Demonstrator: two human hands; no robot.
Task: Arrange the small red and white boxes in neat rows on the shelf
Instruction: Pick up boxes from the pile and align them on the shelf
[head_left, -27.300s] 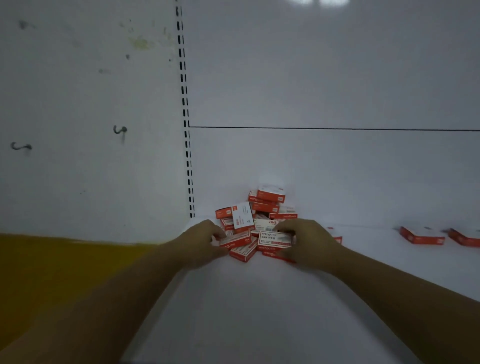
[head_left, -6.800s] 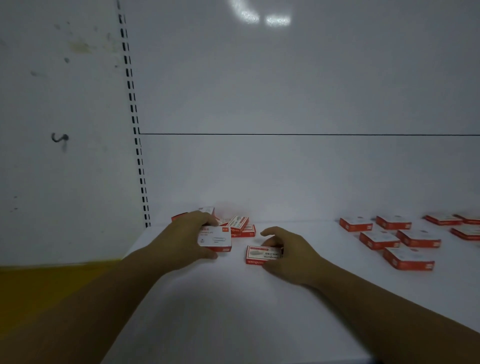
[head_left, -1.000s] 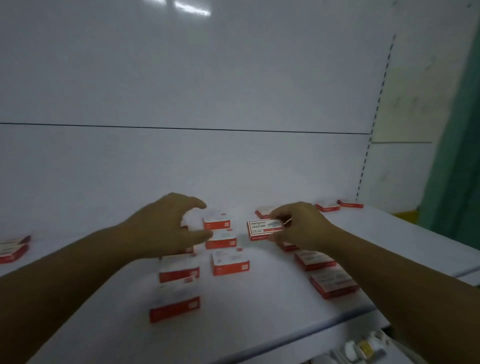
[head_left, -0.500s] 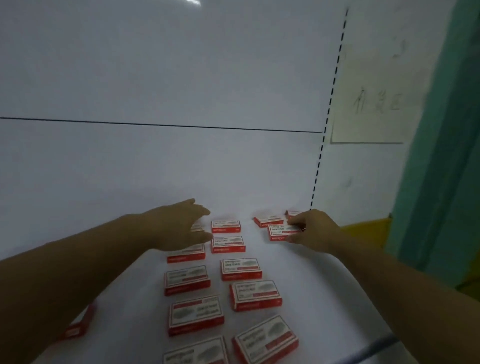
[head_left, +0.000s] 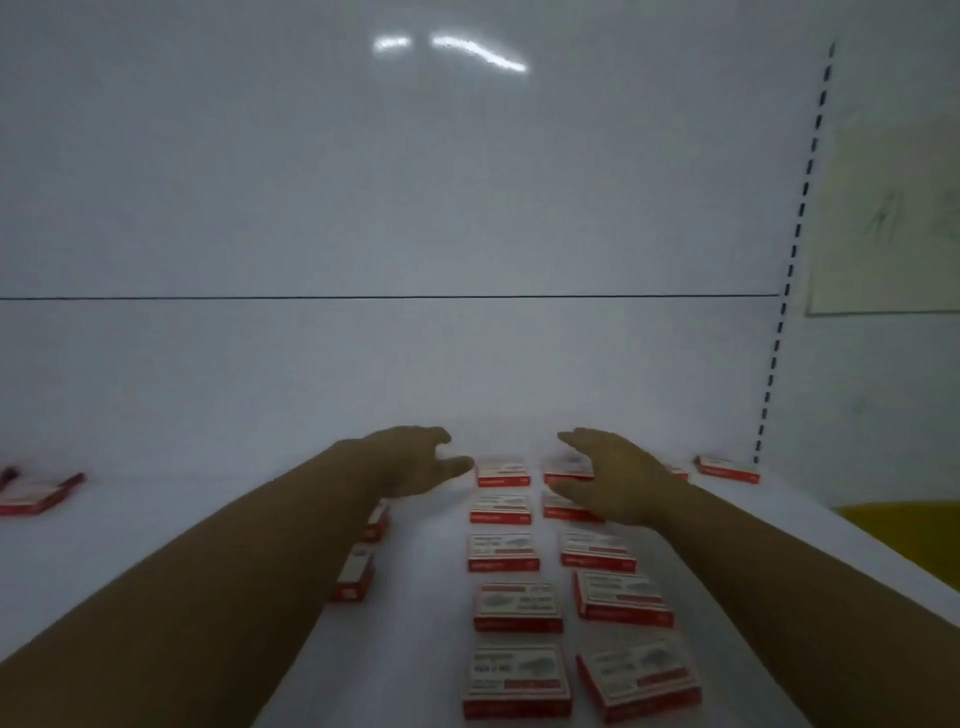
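My left hand (head_left: 410, 460) and right hand (head_left: 615, 475) hover with fingers loosely spread, gripping nothing, above the far end of the white shelf (head_left: 415, 649). Two rows of red and white boxes (head_left: 517, 605) run near to far beneath them, right of centre. I judge I'm between placements: next I'd fetch the loose boxes (head_left: 31, 499) at far left, then square the side boxes (head_left: 356, 574) left of the rows, which look askew, though blur makes that uncertain.
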